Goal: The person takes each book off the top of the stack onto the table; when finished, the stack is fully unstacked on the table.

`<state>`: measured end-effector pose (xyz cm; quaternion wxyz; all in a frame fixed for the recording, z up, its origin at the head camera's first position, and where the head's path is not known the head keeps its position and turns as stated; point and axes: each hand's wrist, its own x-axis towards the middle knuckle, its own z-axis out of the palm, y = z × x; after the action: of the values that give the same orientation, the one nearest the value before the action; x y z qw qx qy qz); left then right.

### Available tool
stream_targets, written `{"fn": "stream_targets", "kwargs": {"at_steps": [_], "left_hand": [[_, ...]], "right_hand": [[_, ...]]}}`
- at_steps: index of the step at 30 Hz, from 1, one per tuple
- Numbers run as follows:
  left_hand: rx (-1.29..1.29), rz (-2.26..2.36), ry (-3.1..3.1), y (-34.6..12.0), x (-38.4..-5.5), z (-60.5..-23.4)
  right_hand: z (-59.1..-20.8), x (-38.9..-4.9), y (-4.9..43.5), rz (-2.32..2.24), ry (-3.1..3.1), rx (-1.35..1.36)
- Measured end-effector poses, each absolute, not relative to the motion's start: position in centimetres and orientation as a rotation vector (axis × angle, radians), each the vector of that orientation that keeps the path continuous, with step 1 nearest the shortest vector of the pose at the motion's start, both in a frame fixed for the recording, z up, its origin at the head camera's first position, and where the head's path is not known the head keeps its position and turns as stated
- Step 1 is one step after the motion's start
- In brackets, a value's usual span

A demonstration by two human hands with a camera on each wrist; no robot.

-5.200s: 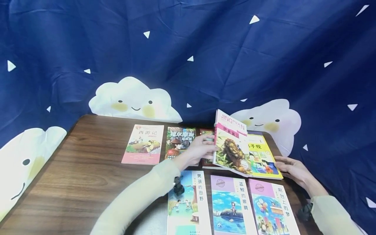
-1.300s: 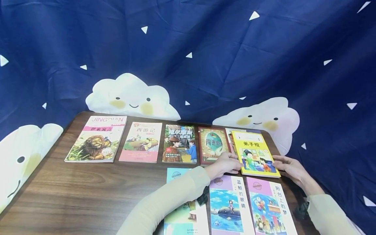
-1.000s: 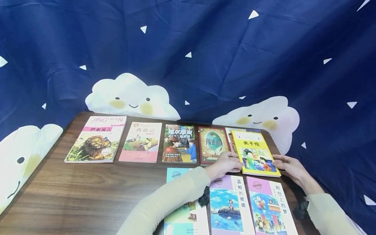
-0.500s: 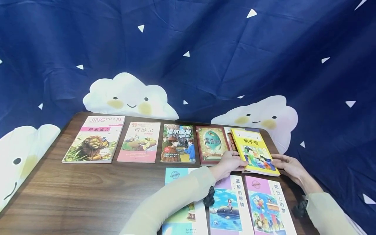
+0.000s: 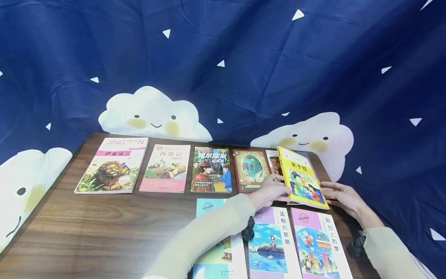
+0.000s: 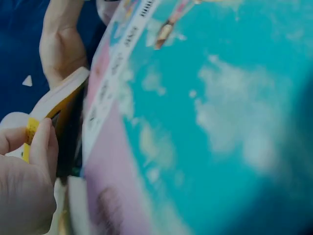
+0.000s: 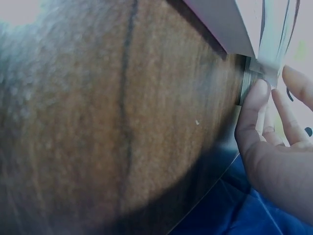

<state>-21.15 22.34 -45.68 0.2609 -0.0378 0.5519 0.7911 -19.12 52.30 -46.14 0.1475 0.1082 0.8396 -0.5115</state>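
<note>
My left hand (image 5: 268,190) pinches the left edge of a yellow book (image 5: 302,180), thumb and finger on its spine. That left side is raised, so the book tilts toward the right. Under it lies a white book with a brick-red picture (image 5: 274,162), mostly hidden. At the yellow book's right edge rests my right hand (image 5: 343,197), its fingers fairly straight. The right wrist view shows the right thumb and fingertips (image 7: 260,93) at the books' edges. In the left wrist view, the left fingers (image 6: 41,142) hold the yellow spine.
In the back row lie a lion-cover book (image 5: 111,170), a pink-and-white book (image 5: 165,170), a detective-cover book (image 5: 210,172) and a red-bordered book (image 5: 251,168). Three more lie in front: a teal book (image 5: 207,211), a whale-cover book (image 5: 268,248) and a balloon-cover book (image 5: 318,248). A blue curtain (image 5: 223,97) hangs behind the brown table (image 5: 104,232).
The lion-cover book went from the right-hand stack to the far left of the back row. Since then my left hand has returned and lifted the yellow book's left edge; my right hand stays put.
</note>
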Motion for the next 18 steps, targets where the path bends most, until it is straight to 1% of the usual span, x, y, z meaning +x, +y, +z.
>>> {"fn": "stream_targets", "kwargs": {"at_steps": [3, 7, 12, 18], "left_hand": [[-0.04, 2.137, 1.471, 20.6, -21.3, -44.7], [0.056, 2.118, 1.452, 17.0, -21.6, -43.4], [0.211, 2.091, 1.506, 11.3, -21.7, -41.8], [0.311, 2.074, 1.56, 3.5, -21.0, -40.7]], "right_hand": [[-46.2, -19.2, 52.4, -1.498, 2.411, 0.329], [-46.3, -19.4, 52.6, -1.544, 2.401, 0.344], [-46.3, -19.8, 52.6, -1.545, 2.443, 0.32], [-46.4, -20.6, 52.2, -1.469, 2.526, 0.296]]}}
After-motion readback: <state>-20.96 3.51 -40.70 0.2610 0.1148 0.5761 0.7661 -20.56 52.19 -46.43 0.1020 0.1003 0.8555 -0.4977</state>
